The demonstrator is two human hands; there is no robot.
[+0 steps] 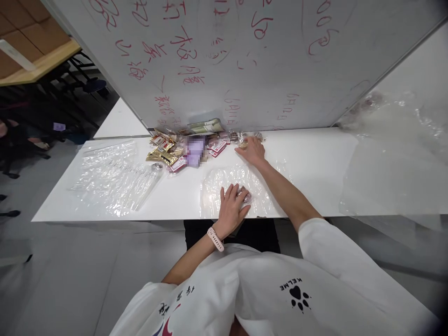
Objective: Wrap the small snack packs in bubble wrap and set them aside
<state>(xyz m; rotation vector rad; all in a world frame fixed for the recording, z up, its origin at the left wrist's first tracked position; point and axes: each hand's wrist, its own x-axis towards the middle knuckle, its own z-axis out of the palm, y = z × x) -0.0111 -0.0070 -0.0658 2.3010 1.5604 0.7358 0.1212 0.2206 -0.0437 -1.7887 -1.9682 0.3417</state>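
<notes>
My left hand [231, 209], with a pale pink watch band at the wrist, lies with fingers spread on a clear plastic bag [211, 189]. Beneath and beside its fingertips is a small reddish-brown wrapped packet [247, 196]; the fingers are not closed round it. Farther back, my right hand [254, 150] reaches to small clear-wrapped packets [241, 138] at the foot of the whiteboard. Its fingers are apart and touch or hover over these packets; which of the two I cannot tell. The bag lies flat on the white table [308, 182].
Left of my right hand are gold packets [163, 155], a blurred purple packet [195, 151], red-and-white packets [217, 148] and a green packet [206, 126]. Clear plastic bags [112, 179] cover the table's left part. A whiteboard [224, 60] stands behind; clear plastic sheeting [392, 158] lies at right.
</notes>
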